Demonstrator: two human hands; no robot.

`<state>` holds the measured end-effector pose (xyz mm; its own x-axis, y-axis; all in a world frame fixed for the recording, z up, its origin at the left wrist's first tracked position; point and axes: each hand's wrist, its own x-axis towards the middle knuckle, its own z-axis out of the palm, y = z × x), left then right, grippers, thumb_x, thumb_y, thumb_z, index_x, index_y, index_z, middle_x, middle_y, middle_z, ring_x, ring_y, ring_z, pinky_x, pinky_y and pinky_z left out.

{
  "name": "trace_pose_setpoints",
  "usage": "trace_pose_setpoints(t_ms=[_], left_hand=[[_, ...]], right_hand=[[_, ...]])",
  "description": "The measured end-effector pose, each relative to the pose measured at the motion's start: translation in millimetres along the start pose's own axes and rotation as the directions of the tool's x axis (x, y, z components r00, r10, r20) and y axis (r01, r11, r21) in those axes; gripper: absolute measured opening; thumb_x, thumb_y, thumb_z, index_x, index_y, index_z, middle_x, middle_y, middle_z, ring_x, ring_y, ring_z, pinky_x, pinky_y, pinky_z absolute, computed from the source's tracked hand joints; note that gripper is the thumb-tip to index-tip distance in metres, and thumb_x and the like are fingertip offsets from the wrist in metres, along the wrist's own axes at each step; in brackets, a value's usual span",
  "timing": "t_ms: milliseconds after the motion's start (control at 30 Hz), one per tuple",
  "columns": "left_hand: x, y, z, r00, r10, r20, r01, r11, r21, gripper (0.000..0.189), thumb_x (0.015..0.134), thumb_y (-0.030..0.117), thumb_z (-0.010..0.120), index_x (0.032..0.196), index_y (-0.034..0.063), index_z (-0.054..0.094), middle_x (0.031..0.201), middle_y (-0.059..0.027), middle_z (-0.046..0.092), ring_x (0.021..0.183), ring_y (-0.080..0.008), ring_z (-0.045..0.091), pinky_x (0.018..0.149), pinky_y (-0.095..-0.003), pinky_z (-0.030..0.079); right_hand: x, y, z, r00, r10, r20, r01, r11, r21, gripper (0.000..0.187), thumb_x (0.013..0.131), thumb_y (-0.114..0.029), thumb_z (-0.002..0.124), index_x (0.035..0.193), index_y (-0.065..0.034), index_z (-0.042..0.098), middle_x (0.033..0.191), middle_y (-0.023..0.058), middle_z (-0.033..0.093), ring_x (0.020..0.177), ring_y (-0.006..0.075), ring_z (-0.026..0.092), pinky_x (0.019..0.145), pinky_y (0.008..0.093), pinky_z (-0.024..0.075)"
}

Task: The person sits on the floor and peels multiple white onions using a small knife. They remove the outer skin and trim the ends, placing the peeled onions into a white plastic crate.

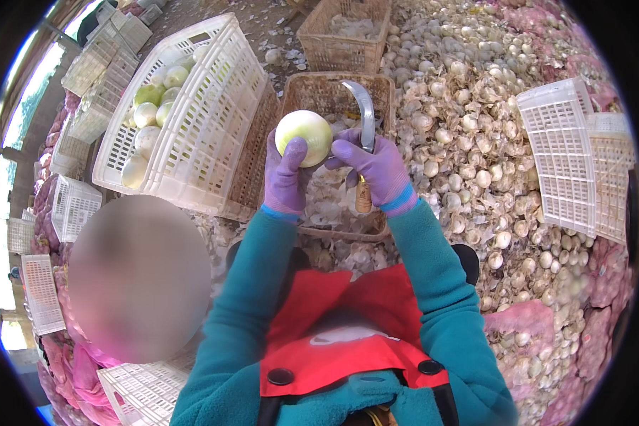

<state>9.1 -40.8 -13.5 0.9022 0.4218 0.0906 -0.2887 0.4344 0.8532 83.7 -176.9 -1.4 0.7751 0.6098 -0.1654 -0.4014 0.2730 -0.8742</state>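
Note:
My left hand (287, 178), in a purple glove, is closed around a large peeled onion (304, 130), pale white with a greenish tint. The thumb lies across its near side. In my right hand (375, 168), also gloved in purple, is a small curved knife (366, 109). Its hooked steel blade points up and away from me, and its wooden handle (363, 197) sticks out below the palm. The right fingertips are close beside the onion; whether they touch it I cannot tell. Both hands are above a brown plastic crate (341, 234) that holds loose onion skins (330, 197).
At the left, a white plastic crate (207, 112) of peeled onions (149, 96) rests on a brown one. Another brown crate (341, 50) stands beyond. A broad heap of unpeeled onions (468, 133) covers the right side, with white crates (559, 160) past it. Pink mesh sacks (604, 298) lie around.

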Motion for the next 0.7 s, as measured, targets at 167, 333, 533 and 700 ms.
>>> trace_pose_setpoints(t_ms=[167,333,533,700], left_hand=[[-3.6,-1.1,1.6,0.998,0.062,0.007,-0.062,0.991,0.117,0.070,0.078,0.047,0.068,0.126,0.0031,0.042,0.109,-0.0135,0.060,0.095,-0.0242,0.063,0.080,-0.0357,0.054],[-0.9,-0.2,1.3,0.999,-0.048,0.021,0.048,0.999,0.002,0.076,0.077,0.047,0.069,0.129,0.0034,0.036,0.107,-0.0133,0.059,0.095,-0.0249,0.062,0.080,-0.0355,0.054],[-4.5,-1.5,1.3,0.995,0.095,-0.009,-0.093,0.988,0.127,0.075,0.077,0.045,0.069,0.130,0.0049,0.035,0.115,-0.0144,0.054,0.100,-0.0246,0.060,0.080,-0.0380,0.054],[-4.9,0.2,1.1,0.999,0.033,0.003,-0.033,0.997,0.075,0.072,0.077,0.040,0.069,0.129,0.0041,0.035,0.113,-0.0144,0.055,0.098,-0.0246,0.060,0.080,-0.0369,0.053]], right_hand=[[-1.6,1.4,0.1,0.999,-0.037,0.025,0.039,0.995,-0.087,0.022,0.079,-0.012,0.072,0.095,-0.0020,0.061,0.079,0.0057,0.066,0.063,0.0110,0.064,0.046,0.0208,0.0465],[-1.3,2.9,1.9,0.999,-0.025,-0.026,0.025,1.000,-0.006,0.020,0.078,-0.012,0.072,0.092,-0.0023,0.062,0.077,0.0054,0.066,0.062,0.0096,0.063,0.048,0.0199,0.0464],[-4.2,0.4,2.4,0.998,-0.065,0.003,0.065,0.989,-0.133,0.018,0.080,-0.013,0.070,0.092,-0.0022,0.063,0.081,0.0064,0.068,0.068,0.0119,0.066,0.050,0.0205,0.0480],[-5.6,0.6,2.0,0.999,-0.035,-0.022,0.034,0.999,-0.028,0.020,0.081,-0.013,0.070,0.095,-0.0008,0.063,0.080,0.0058,0.068,0.069,0.0109,0.065,0.052,0.0222,0.0485]])
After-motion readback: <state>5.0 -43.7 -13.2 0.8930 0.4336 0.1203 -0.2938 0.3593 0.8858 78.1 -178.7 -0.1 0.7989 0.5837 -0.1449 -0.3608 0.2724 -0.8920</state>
